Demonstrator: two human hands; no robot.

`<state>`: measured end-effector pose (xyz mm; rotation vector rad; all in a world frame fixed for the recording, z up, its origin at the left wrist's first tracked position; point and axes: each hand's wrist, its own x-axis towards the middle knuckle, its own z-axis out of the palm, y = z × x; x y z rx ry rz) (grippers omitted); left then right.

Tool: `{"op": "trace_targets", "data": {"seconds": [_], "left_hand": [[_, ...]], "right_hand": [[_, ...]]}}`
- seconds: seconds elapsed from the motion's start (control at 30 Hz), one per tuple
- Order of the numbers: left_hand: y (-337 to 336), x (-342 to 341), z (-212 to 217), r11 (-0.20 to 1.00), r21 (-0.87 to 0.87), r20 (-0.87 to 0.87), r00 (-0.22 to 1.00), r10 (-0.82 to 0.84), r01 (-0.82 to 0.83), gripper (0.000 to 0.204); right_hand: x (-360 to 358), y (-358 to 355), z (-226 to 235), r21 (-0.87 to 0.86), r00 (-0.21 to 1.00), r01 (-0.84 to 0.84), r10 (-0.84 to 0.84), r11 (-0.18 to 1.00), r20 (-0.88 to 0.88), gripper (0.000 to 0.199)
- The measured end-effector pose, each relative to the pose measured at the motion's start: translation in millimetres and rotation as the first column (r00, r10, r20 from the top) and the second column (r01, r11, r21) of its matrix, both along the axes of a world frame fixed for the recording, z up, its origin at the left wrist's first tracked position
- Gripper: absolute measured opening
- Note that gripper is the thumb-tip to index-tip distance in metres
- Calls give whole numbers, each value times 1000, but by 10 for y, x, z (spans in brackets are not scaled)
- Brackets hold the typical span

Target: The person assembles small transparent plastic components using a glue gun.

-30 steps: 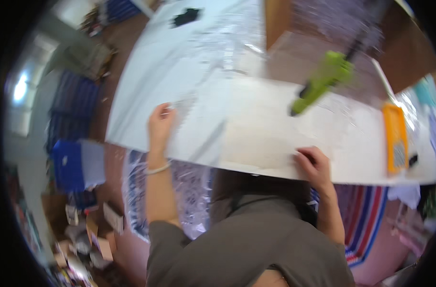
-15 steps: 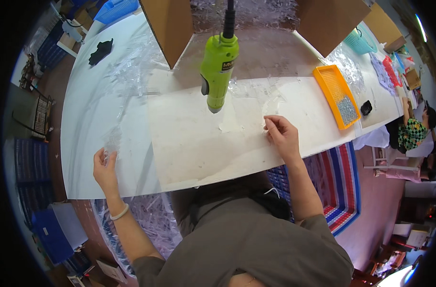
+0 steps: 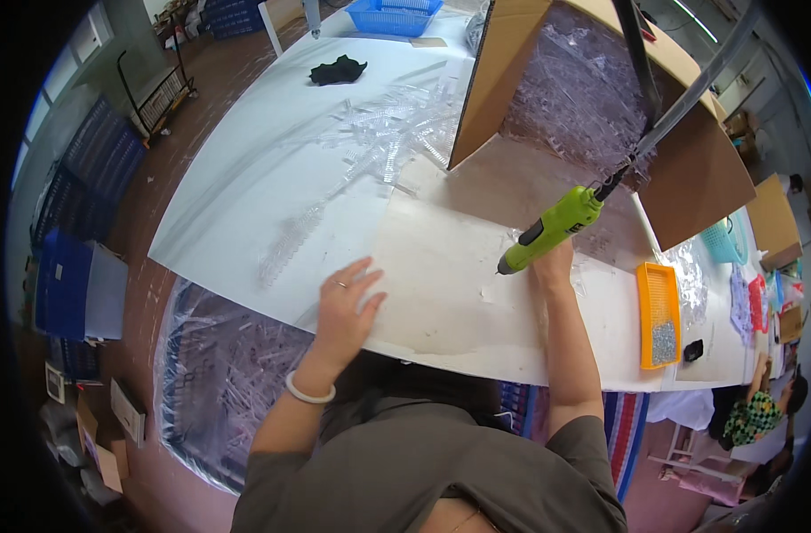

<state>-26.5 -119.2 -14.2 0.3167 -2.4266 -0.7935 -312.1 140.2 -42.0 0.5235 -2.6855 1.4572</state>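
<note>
A lime-green electric screwdriver (image 3: 552,229) hangs tilted on its cord above the table, its tip pointing down and left. My right hand (image 3: 556,258) reaches forward behind the screwdriver, which covers its fingers; what they hold, if anything, cannot be made out. Over the near edge of the table (image 3: 245,169), my left hand (image 3: 345,306) is open with fingers apart and nothing in it. Clear ridged plastic strips (image 3: 392,138) lie in a loose pile beyond it, and a row of similar strips (image 3: 285,244) lies to its left.
An open cardboard box (image 3: 490,84), lying with its mouth toward me, holds many clear plastic pieces (image 3: 570,75). An orange tray (image 3: 647,298) with small metal screws (image 3: 663,342) stands at right. A black cloth (image 3: 339,70) and a blue basket (image 3: 393,18) are at the far left.
The view has swung left. My left hand has moved right, away from the row of strips. My right hand has reached farther forward and is now partly behind the screwdriver.
</note>
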Motion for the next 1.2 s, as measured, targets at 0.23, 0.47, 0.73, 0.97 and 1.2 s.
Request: {"op": "trace_targets", "data": {"seconds": [0.23,0.47,0.73,0.97,1.2], "left_hand": [[311,3,-258,962,108,-35,968,-249,251,28],[402,-159,-293,959,-47,-45,958,-282,280,24],[430,-56,-304,964,-72,-12,966,-257,255,19],[464,-112,-273,958,-141,-38,965,-259,251,16],[464,-97,-305,960,-177,-35,973,-229,219,15]], "right_hand": [[-22,151,95,200,994,61,-41,978,-103,28],[191,241,161,294,995,89,-96,951,9,54],[483,158,346,79,937,57,-81,995,340,47],[578,1075,163,-474,890,455,-403,754,213,22],[817,1595,-61,142,760,640,-596,755,-259,36]]}}
